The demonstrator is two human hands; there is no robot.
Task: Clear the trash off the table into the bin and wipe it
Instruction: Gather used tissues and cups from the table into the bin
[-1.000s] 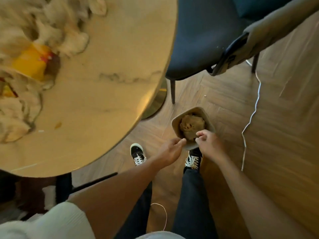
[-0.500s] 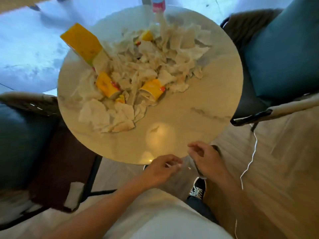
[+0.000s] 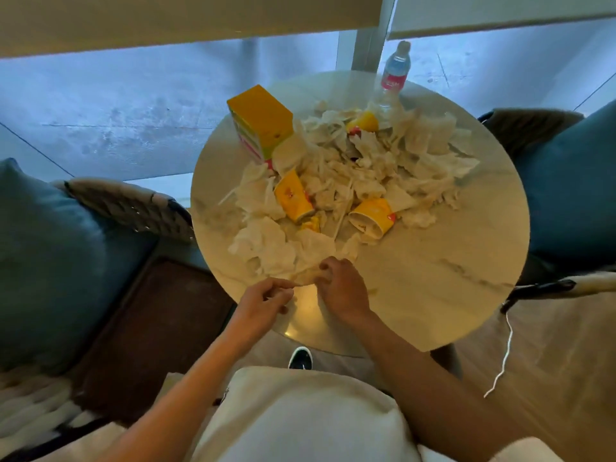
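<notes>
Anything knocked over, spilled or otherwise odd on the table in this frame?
Yes. Two yellow paper cups lie tipped on their sides in a heap of crumpled tissues covering much of the round table. The yellow box and water bottle stand upright. No liquid spill shows.

Before you: round pale marble-look surface (image 3: 433, 278), glossy, smooth, reflecting light. Crumpled white paper napkins (image 3: 266, 248), matt, creased. Yellow paper cups (image 3: 371, 218), slight sheen. Yellow cardboard box (image 3: 263, 120), smooth. Clear plastic bottle (image 3: 391, 81), shiny. Teal chair cushions (image 3: 573, 195), soft matt cloth.
</notes>
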